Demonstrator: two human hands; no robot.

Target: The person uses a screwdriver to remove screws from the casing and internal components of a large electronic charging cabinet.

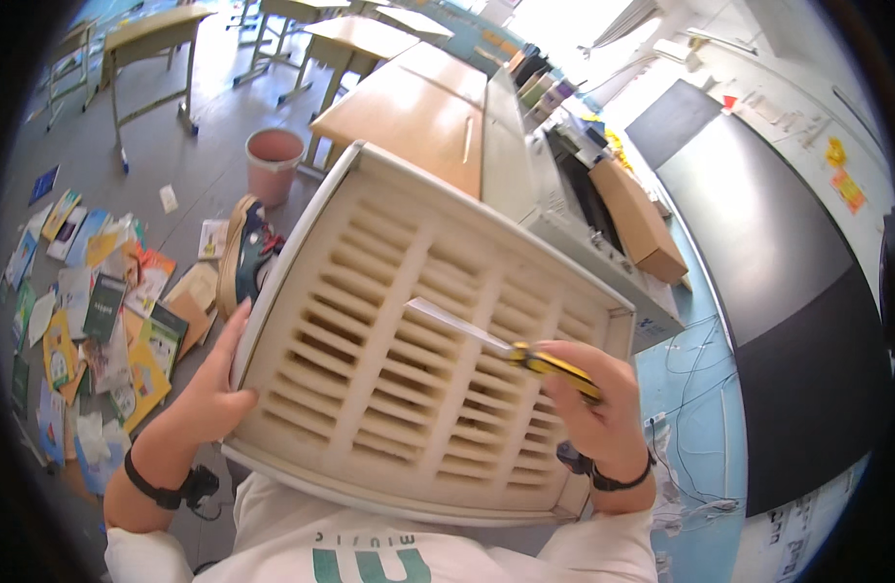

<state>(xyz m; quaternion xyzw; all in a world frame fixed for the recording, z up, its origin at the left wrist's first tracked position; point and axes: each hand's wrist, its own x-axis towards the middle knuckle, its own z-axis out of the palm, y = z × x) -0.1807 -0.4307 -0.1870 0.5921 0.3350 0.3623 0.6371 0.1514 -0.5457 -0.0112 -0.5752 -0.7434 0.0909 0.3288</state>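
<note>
A cream, shallow, tray-like panel (345,399) with a raised rim and several columns of slots lies tilted before me. Dark dirt marks many of its slots. My left hand (220,382) grips its left side, thumb over the rim and fingers along the outer face. Above the panel's right half, my right hand (603,408) is closed round the yellow-and-black handle of a screwdriver (530,358). Its long pale metal shaft points up and left across the slots; whether the tip touches them I cannot tell. Dark bands circle both wrists.
Books and papers (107,321) lie scattered on the floor at left, beside a shoe (248,253). A pink bin (275,167) stands beyond the panel. Wooden desks (409,112) fill the back; a cardboard box (639,219) rests on a cabinet near a blackboard (768,272). Cables (695,476) trail at right.
</note>
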